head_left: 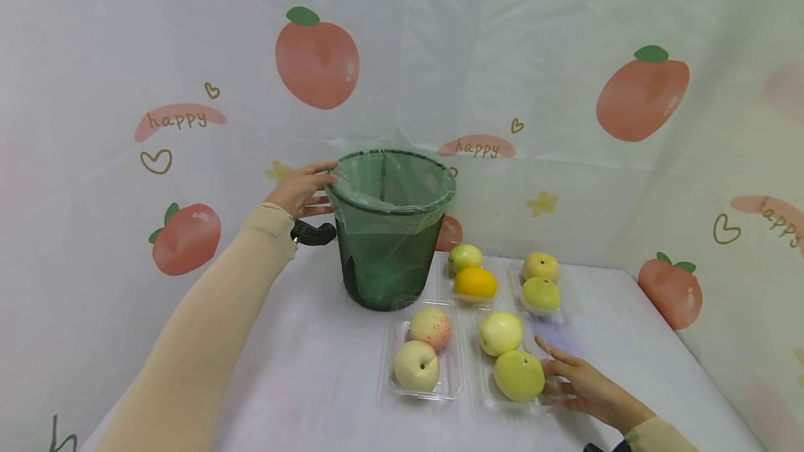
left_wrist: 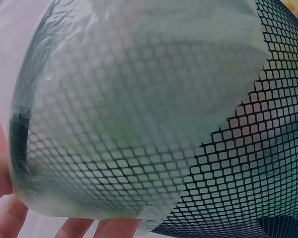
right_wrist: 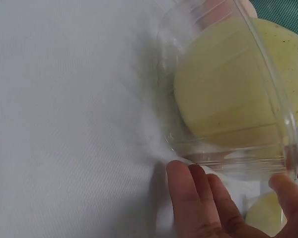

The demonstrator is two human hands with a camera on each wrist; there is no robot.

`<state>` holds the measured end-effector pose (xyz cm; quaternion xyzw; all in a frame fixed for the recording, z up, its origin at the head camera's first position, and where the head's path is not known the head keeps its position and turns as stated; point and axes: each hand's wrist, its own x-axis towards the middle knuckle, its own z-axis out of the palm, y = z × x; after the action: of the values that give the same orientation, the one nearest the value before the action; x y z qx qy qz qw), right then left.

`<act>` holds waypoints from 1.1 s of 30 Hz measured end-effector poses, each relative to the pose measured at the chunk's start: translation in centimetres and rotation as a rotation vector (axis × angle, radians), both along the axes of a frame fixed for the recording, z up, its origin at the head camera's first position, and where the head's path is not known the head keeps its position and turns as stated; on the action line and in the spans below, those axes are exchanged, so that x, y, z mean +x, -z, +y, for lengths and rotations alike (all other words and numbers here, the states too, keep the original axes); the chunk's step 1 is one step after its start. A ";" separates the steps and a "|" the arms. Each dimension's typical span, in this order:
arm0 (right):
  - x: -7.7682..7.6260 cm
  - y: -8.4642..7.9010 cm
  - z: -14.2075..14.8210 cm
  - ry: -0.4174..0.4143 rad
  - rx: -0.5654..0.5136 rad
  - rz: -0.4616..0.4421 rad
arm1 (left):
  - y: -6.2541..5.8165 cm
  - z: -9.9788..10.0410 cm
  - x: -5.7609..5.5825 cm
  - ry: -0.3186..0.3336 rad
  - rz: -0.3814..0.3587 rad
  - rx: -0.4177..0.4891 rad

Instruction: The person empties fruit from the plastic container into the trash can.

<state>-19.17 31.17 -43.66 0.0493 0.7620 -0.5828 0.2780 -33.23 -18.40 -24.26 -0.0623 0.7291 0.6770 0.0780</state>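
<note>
My left hand (head_left: 303, 191) is at the left side of a dark mesh wastebasket (head_left: 389, 257), touching its rim, which has a clear plastic bag (head_left: 361, 190) folded over it. In the left wrist view, fingers (left_wrist: 10, 215) lie along the bag-covered edge. On the right, my right hand (head_left: 584, 386) has its fingers against the side of a clear plastic box (right_wrist: 248, 163). Two yellow-green fruits, a paler one (head_left: 500, 333) and a larger one (head_left: 518, 376), sit in that box. The thumb is raised in the head view.
Left of that box stands another clear box (head_left: 457, 375) with a blushed peach (head_left: 430, 327) and a pale peach (head_left: 417, 366). Behind are more boxed fruits, among them an orange-yellow one (head_left: 475, 284) and a green-yellow one (head_left: 541, 294). A patterned cloth (head_left: 389, 82) hangs behind the white table.
</note>
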 end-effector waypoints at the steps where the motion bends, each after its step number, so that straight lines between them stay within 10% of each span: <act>1: 0.0 -0.1 -0.2 0.014 0.017 0.002 | 0.0 0.0 0.0 0.000 -0.002 0.002; 15: 0.6 0.0 -0.5 -0.057 -0.283 0.018 | 0.1 0.2 -0.2 -0.023 -0.005 0.028; 33: 1.4 -0.3 0.9 0.023 -0.385 0.021 | 0.0 0.2 -0.1 -0.029 -0.005 0.031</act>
<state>-17.72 32.12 -43.33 -0.0021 0.6386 -0.7215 0.2676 -33.35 -18.21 -24.26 -0.0734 0.7172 0.6893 0.0710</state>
